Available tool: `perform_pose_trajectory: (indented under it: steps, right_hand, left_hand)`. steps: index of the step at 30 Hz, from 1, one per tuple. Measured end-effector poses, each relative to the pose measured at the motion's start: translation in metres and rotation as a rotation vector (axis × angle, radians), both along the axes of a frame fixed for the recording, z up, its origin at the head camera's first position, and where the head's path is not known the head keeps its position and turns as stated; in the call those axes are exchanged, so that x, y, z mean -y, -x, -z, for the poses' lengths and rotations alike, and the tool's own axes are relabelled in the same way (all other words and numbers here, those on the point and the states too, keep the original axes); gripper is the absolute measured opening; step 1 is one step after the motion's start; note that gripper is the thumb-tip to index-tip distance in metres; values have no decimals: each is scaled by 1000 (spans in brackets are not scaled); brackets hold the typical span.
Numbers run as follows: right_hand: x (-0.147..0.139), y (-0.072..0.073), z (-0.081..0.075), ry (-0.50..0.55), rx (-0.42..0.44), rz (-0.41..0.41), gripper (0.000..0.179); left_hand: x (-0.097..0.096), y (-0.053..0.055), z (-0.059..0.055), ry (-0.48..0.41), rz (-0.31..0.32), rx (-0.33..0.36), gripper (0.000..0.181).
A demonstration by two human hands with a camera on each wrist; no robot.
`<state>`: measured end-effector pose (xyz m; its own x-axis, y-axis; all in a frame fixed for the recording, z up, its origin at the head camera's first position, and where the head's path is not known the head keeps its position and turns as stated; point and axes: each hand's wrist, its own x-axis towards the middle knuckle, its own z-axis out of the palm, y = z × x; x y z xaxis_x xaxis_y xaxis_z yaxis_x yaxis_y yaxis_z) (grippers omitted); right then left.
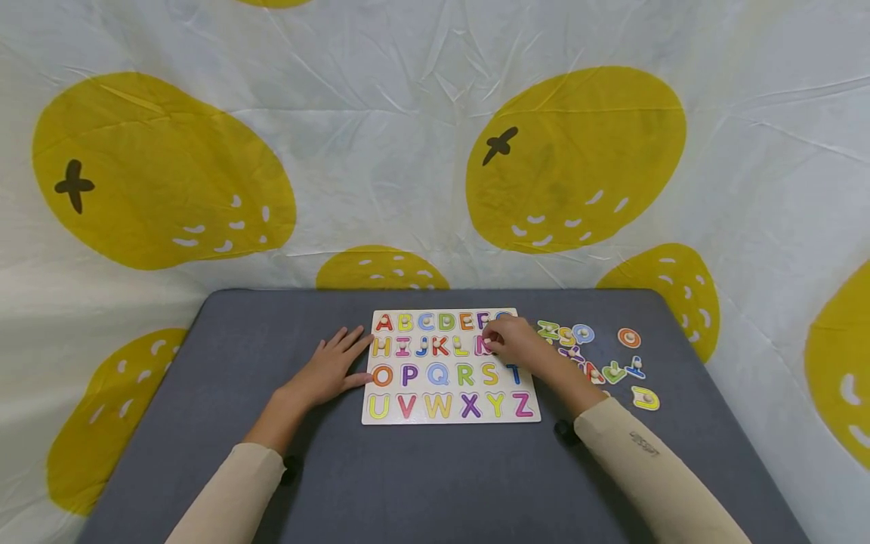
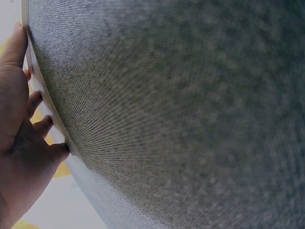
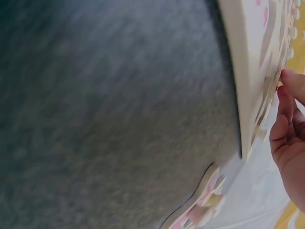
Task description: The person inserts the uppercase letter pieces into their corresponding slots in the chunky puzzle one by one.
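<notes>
A wooden alphabet puzzle board [image 1: 418, 414] lies on the table with printed letters in four rows. Knobbed letter pieces, such as the A [image 1: 384, 323] and the L [image 1: 458, 347], sit in the top two rows. My right hand [image 1: 519, 344] is over the board's right side, its thumb and finger pinching a pink letter M piece [image 1: 479, 346] at its slot in the second row. That hand partly covers the M and the letters beside it. My left hand [image 1: 331, 368] has its fingers spread, with fingertips at the board's left edge.
Several loose knobbed letter pieces lie right of the board, among them a green-edged piece [image 1: 614, 372], a round orange O [image 1: 628, 338] and a yellow D [image 1: 646, 398]. The grey table [image 1: 435, 483] ends at a white curtain [image 1: 381, 189] with yellow fruit shapes.
</notes>
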<state>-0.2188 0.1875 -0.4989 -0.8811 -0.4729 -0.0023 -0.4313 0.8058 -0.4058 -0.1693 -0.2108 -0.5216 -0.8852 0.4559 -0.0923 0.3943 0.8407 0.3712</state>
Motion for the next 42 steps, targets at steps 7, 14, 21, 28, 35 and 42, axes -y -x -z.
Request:
perform_pose_trajectory:
  steps: [7, 14, 21, 28, 35, 42]
  right_hand:
    - [9, 0, -1, -18, 7, -1, 6]
    - [12, -1, -3, -23, 7, -6, 7]
    - [7, -4, -2, 23, 23, -2, 12]
    - [-18, -7, -2, 99, -8, 16, 16]
    - [-59, -8, -2, 97, -39, 89, 18]
    - [-94, -1, -1, 24, -57, 211, 21]
  left_hand:
    - [1, -1, 0, -1, 3, -14, 83]
    - [1, 0, -2, -7, 1, -21, 83]
    - [1, 0, -2, -3, -2, -15, 83]
    - [-1, -1, -3, -1, 3, -13, 82]
    - [-1, -1, -3, 1, 3, -16, 82]
    - [-1, 0, -2, 0, 4, -13, 83]
